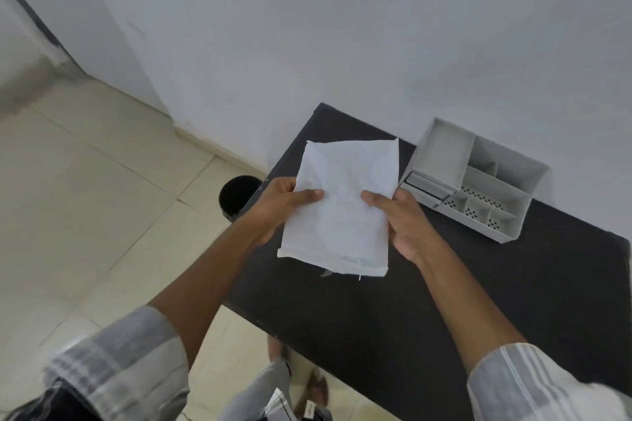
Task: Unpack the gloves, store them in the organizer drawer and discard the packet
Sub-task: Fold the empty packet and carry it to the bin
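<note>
Left hand [277, 205] and right hand [403, 222] are both gripping the white packet [342, 208] above the dark table [444, 284]; the grey organizer [478, 181] is sitting nearby.

You are looking at one white packet [342, 205] hovering over one dark table [444, 301], and two hands are gripping it: your left hand [277, 212] on its left edge, your right hand [407, 222] on its right edge. One grey organizer [478, 178] is sitting on the table to the packet's right, showing seven open compartments and one drawer [427, 185]. One black bin [237, 196] is standing on the floor at the table's left edge.
</note>
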